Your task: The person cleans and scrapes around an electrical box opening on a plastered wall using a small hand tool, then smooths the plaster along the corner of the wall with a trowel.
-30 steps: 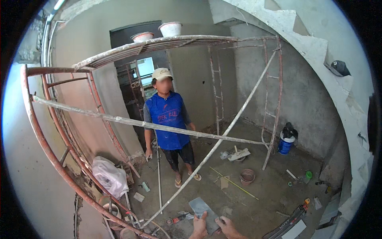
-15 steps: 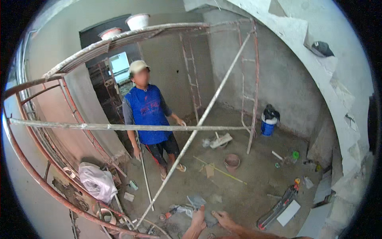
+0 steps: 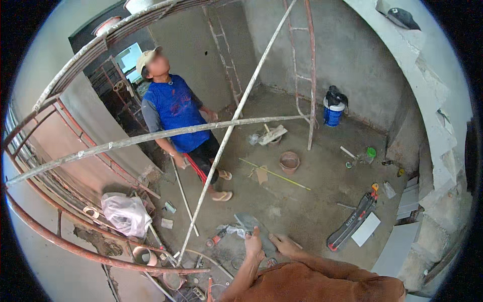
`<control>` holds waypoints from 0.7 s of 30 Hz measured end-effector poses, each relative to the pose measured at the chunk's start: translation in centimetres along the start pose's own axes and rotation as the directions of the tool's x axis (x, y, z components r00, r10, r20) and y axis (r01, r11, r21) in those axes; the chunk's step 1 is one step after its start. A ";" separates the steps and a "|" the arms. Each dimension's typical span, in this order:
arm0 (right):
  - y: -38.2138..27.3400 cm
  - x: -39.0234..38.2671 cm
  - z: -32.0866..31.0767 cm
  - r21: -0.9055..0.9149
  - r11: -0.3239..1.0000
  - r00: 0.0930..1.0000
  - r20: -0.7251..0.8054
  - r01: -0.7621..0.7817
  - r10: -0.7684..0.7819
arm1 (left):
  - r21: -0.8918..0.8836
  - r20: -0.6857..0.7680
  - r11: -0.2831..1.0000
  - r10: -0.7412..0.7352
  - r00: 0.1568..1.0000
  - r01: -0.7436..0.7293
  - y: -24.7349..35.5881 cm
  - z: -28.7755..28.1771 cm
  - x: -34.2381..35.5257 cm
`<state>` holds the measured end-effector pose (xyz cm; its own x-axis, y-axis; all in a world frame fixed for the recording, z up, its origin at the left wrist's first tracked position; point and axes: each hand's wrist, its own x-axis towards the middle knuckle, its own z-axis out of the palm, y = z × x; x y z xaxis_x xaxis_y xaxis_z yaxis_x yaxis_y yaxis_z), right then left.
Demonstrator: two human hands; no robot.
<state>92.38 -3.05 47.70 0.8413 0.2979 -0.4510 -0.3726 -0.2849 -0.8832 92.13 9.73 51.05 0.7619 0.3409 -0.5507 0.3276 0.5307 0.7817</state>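
A flat grey piece (image 3: 265, 232), its exact kind unclear, is held low in front of me and blends with the floor behind. My left hand (image 3: 254, 245) is closed round its left side, thumb uppermost. At its right edge is my right hand (image 3: 286, 245), closed on it, with the fingertips partly hidden. Just left of my left hand, a red and dark tool (image 3: 216, 238) lies on the floor beside crumpled clear plastic (image 3: 233, 230).
Scaffolding with a pale diagonal tube (image 3: 240, 105) stands ahead. Behind it is a person in a blue shirt (image 3: 173, 108), near a thin pole. A mortar bucket (image 3: 289, 162), a yellow tape measure (image 3: 274, 173), a long black case (image 3: 352, 221) and a white sack (image 3: 126, 214) are on the floor.
My view has tilted downward, so more of my arms and brown clothing shows. The person in blue has turned their head up and to the right. Both my hands remain on the grey piece.
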 end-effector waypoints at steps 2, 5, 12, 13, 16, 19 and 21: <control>-0.8 -0.2 -0.6 -0.089 0.993 0.991 0.117 0.075 -0.064 | 0.007 0.041 0.999 -0.041 0.998 0.041 -0.4 -1.2 1.5; -0.9 0.0 -0.7 0.003 0.999 0.971 0.235 -0.042 0.040 | -0.152 0.064 0.987 -0.042 0.997 0.052 -1.5 -2.1 2.4; -0.3 2.0 1.0 -0.110 0.979 0.983 0.048 -0.171 0.177 | -0.202 -0.026 0.979 0.021 0.999 -0.026 -2.0 -2.2 2.9; -1.9 1.3 0.7 -0.222 0.942 0.965 0.021 -0.251 0.262 | -0.198 -0.025 0.980 0.008 1.000 -0.013 -2.1 -2.3 3.0; -2.3 0.4 0.4 -0.020 0.990 0.982 0.126 -0.141 0.142 | -0.171 -0.030 0.985 -0.014 0.999 0.008 -1.3 -2.0 2.1; 0.1 1.4 0.3 -0.038 0.999 0.973 0.232 0.002 0.007 | -0.151 -0.021 0.988 -0.025 0.999 0.021 -1.6 -2.5 2.4; 0.2 1.7 0.2 -0.161 0.987 0.984 0.180 0.017 0.012 | -0.160 -0.022 0.987 -0.037 0.999 0.033 -2.5 -3.0 2.4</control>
<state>93.61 -2.41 46.74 0.7525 0.4534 -0.4776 -0.2901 -0.4228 -0.8585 91.46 11.53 46.90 0.7369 0.3382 -0.5853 0.2585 0.6591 0.7062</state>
